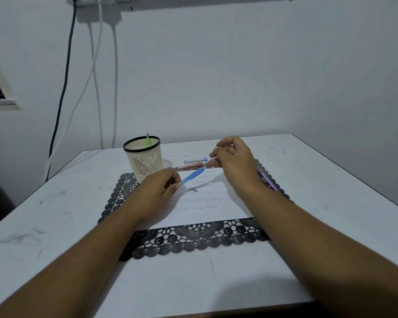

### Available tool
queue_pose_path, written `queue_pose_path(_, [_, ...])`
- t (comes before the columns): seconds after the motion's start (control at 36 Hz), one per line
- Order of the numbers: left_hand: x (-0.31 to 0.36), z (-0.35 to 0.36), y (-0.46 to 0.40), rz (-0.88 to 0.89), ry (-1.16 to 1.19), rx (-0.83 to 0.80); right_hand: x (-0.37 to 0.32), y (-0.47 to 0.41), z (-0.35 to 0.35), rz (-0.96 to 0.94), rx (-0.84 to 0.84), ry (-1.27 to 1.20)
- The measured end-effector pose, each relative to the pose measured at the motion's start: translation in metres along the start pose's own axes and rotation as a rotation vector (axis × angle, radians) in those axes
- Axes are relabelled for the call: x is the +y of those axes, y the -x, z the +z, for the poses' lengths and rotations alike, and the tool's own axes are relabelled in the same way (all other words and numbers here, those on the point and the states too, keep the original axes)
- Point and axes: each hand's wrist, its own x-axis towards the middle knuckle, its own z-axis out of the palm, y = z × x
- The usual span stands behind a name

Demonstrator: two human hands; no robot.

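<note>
My left hand [161, 187] grips the lower end of a blue mechanical pencil [193, 176], which slants up to the right above a white sheet of paper [205, 203]. My right hand [233, 160] is curled at the pencil's upper end, its thumb and forefinger pinching something thin there; I cannot make out what. Behind the pencil lie a dark red lead case [189, 166] and a small blue-capped lead tube [194, 160]. A small grey piece [194, 190] lies on the paper under the pencil.
A cream mesh pen cup [144, 160] with a green pen [148, 140] stands left of my hands on a black lace mat [193, 239]. A purple pencil [268, 180] lies behind my right wrist. Cables [97, 88] hang down the wall at the back left.
</note>
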Motion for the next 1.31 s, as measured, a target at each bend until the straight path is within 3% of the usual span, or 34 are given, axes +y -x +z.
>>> queue_pose_path(0.36, [0.006, -0.006, 0.0, 0.013, 0.041, 0.002, -0.003, 0.002, 0.003, -0.013, 0.068, -0.089])
queue_pose_path(1.31, [0.005, -0.007, 0.001, -0.009, 0.105, 0.028, 0.0, 0.013, 0.012, -0.005, -0.012, -0.138])
